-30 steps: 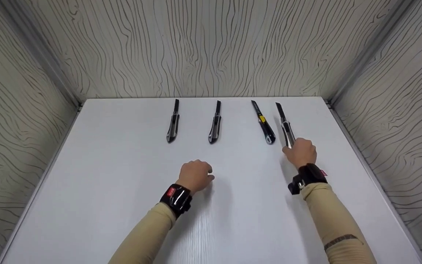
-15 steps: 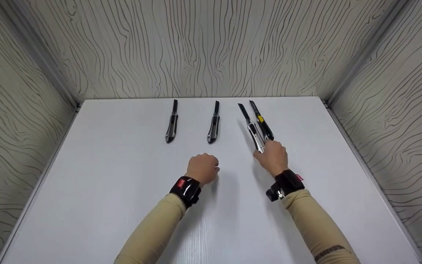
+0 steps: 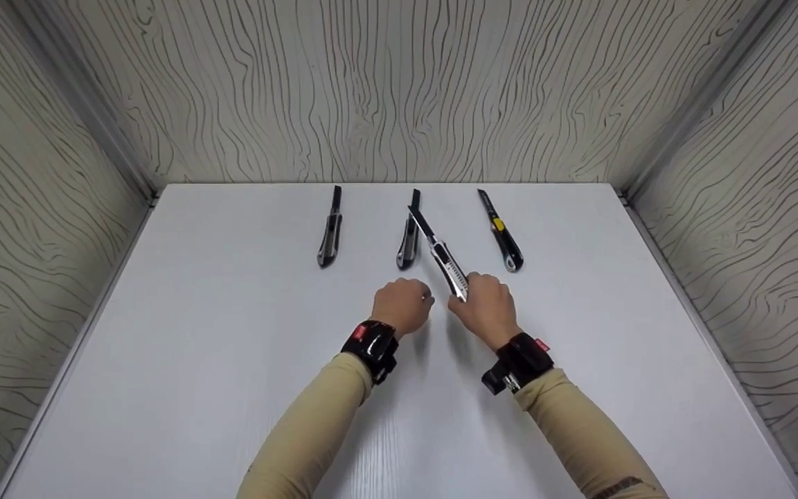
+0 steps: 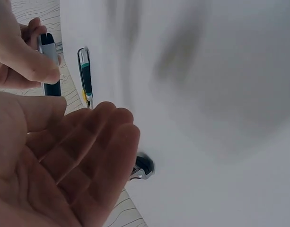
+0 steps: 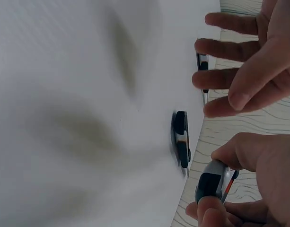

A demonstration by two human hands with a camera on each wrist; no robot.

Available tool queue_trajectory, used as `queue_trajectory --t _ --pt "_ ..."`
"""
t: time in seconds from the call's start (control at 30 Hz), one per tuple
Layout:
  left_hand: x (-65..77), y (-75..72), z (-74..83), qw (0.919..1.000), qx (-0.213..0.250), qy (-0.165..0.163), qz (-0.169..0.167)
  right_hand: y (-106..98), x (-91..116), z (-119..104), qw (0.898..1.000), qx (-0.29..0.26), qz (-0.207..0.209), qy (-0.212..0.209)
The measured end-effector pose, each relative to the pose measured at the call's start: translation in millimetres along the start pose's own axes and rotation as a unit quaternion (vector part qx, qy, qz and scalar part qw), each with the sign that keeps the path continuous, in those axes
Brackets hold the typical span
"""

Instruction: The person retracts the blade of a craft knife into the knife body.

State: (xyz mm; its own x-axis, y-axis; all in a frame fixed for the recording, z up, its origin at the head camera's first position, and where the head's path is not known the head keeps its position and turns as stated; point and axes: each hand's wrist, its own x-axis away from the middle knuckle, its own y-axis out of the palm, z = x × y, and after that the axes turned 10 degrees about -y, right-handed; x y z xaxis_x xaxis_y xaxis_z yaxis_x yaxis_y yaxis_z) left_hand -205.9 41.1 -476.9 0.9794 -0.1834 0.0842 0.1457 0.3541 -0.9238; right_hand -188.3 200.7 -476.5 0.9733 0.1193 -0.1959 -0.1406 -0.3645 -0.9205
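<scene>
In the head view my right hand point(image 3: 488, 310) grips the rear of a silver-and-black snap-off utility knife point(image 3: 447, 265), thumb on one side and fingers on the other. Its blade is out and points up and left, overlapping the middle lying utility knife point(image 3: 407, 248). The right wrist view shows the handle end of the held knife point(image 5: 211, 182) pinched between thumb and fingers. My left hand point(image 3: 402, 305) hovers close to the left of the right hand. Seen from the left wrist, the left hand point(image 4: 83, 156) has loosely bent fingers and an upturned palm with nothing in it.
Another silver-and-black utility knife point(image 3: 330, 235) lies farther left on the white table point(image 3: 184, 333). To the right lies a black utility knife with a yellow slider point(image 3: 504, 239). Wood-patterned panels point(image 3: 371, 90) enclose the table at the back and sides.
The right hand has carried the utility knife from the right end of the row leftward, past the yellow-slider knife. The left hand has moved right and slightly forward, bringing both hands close together.
</scene>
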Motion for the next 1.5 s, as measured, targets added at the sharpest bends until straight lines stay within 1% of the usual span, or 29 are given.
queue_trajectory --t 0.1,0.23,0.3,0.37,0.4,0.43,0.5,0.53,0.6,0.63,0.73,0.87,0.97,1.07,1.17,1.27,1.33,1.4,1.5 --pt "-2.2 0.3 0.3 0.9998 0.014 -0.015 0.000 3 0 -6 1.000 -0.005 -0.004 -0.006" --pt "-3.8 0.5 -0.3 0.9991 0.033 -0.027 -0.003 7 1 -12 1.000 -0.013 -0.010 -0.008" --pt "-4.3 0.3 -0.8 0.9975 0.059 -0.034 -0.018 10 2 -15 1.000 -0.013 -0.009 -0.012" --pt "-4.6 0.3 -1.9 0.9927 0.103 -0.044 -0.043 12 3 -18 1.000 -0.013 -0.008 -0.018" --pt "-4.7 0.2 -2.5 0.9877 0.135 -0.052 -0.060 14 3 -20 1.000 -0.013 -0.006 -0.022" --pt "-4.7 0.3 -3.2 0.9803 0.171 -0.062 -0.077 15 4 -21 1.000 -0.014 -0.006 -0.025" --pt "-5.1 0.9 -4.7 0.9616 0.239 -0.086 -0.105 17 5 -24 0.999 -0.017 -0.007 -0.028" --pt "-5.2 1.5 -5.4 0.9529 0.266 -0.095 -0.111 18 5 -25 0.999 -0.018 -0.007 -0.029" --pt "-5.3 2.9 -6.7 0.9388 0.303 -0.112 -0.118 20 6 -27 0.999 -0.019 -0.008 -0.028" --pt "-5.3 3.7 -7.2 0.9347 0.314 -0.118 -0.118 20 6 -28 0.999 -0.020 -0.009 -0.028" --pt "-4.7 6.2 -8.9 0.9293 0.327 -0.127 -0.116 21 7 -30 0.999 -0.016 -0.014 -0.030" --pt "-3.3 8.3 -10.3 0.9197 0.345 -0.143 -0.121 23 10 -31 0.999 -0.011 -0.022 -0.031" --pt "-2.0 8.8 -11.8 0.9128 0.358 -0.156 -0.121 25 11 -31 0.999 -0.018 -0.022 -0.035" --pt "-1.2 8.6 -14.1 0.9115 0.361 -0.161 -0.116 27 11 -29 0.998 -0.030 -0.029 -0.041" --pt "-1.0 7.7 -18.2 0.9132 0.358 -0.156 -0.117 26 12 -27 0.996 -0.048 -0.051 -0.052" --pt "-0.1 6.4 -24.0 0.9142 0.356 -0.148 -0.125 20 11 -25 0.993 -0.064 -0.076 -0.070" --pt "1.2 5.7 -28.2 0.9143 0.356 -0.143 -0.130 16 8 -22 0.992 -0.067 -0.079 -0.078" --pt "2.9 5.6 -32.2 0.9194 0.346 -0.135 -0.131 12 4 -19 0.992 -0.073 -0.072 -0.075" --pt "6.8 5.4 -36.4 0.9257 0.332 -0.123 -0.134 10 -6 -14 0.992 -0.101 -0.053 -0.049"
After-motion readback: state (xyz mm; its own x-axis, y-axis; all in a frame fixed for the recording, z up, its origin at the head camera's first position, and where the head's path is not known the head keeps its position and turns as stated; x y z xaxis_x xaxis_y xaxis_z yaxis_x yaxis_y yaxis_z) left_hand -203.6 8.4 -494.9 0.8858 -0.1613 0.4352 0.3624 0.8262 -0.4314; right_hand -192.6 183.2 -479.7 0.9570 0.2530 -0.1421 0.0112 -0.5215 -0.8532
